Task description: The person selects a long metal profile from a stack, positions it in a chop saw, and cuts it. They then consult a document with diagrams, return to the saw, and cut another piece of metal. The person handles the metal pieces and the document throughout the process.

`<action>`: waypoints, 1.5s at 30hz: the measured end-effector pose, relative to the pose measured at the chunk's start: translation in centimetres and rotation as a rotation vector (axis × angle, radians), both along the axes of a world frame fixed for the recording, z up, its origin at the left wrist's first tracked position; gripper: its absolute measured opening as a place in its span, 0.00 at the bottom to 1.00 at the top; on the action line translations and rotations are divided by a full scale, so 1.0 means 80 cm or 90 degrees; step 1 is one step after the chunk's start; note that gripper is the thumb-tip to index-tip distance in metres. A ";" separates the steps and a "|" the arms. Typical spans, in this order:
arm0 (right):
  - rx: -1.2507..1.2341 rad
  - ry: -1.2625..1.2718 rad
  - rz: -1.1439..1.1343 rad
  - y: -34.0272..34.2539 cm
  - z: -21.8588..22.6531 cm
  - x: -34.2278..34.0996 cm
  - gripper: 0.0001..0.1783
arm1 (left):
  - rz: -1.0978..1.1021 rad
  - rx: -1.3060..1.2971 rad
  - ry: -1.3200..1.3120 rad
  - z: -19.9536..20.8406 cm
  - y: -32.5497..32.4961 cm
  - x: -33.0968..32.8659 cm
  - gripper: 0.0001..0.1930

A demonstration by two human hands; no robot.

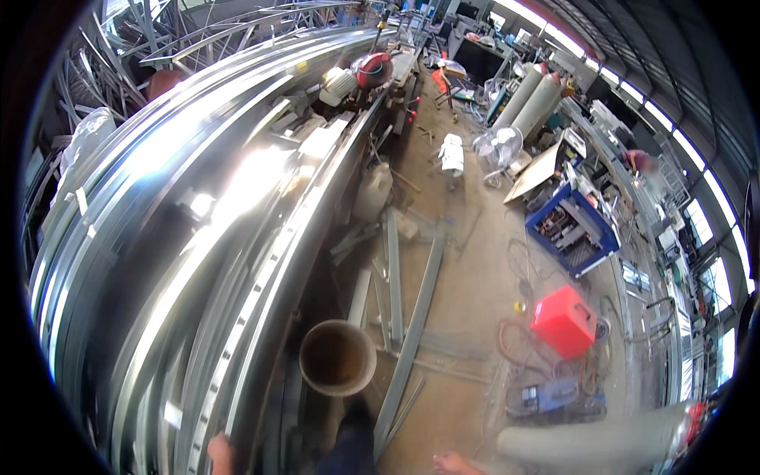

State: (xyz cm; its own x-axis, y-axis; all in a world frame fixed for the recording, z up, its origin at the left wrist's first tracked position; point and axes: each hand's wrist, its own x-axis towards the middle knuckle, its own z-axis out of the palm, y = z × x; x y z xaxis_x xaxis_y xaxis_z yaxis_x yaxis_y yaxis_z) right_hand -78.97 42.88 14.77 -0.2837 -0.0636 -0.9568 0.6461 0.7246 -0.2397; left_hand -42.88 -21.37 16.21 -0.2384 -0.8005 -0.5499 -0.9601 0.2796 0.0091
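My left hand [220, 454] is at the lower edge, beside the long slotted metal rail [242, 318] that borders the stack of steel profiles. Only a small part of it shows, and its grip is hidden. Lower right of my dark-clothed leg [353, 443], my right hand [454, 463] hangs over the floor. Its fingers look loosely apart, and nothing shows in them. Ahead of my leg stands a round bucket [338, 358] with a brown inside. Loose metal lengths [418, 317] lie on the floor to its right.
On the right are a red box-shaped can [564, 322], a blue machine [554, 394], a lying gas cylinder [594, 438] and a blue-framed unit [573, 229]. Hoses [511, 348] trail there. Ahead are a red cutting saw [374, 70], a fan [500, 146] and upright cylinders [538, 103]. A person [636, 161] is far right.
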 end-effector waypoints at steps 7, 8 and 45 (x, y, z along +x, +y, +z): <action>0.075 0.154 0.184 -0.109 0.065 -0.239 0.22 | 0.085 0.101 -0.225 -0.012 -0.045 -0.013 0.18; 0.075 0.152 0.143 -0.116 0.082 -0.267 0.22 | 0.091 0.132 -0.264 -0.009 -0.051 -0.019 0.21; 0.184 0.344 0.419 -0.350 0.224 -1.195 0.25 | 0.183 -0.268 -0.177 -0.081 -0.144 -0.714 0.11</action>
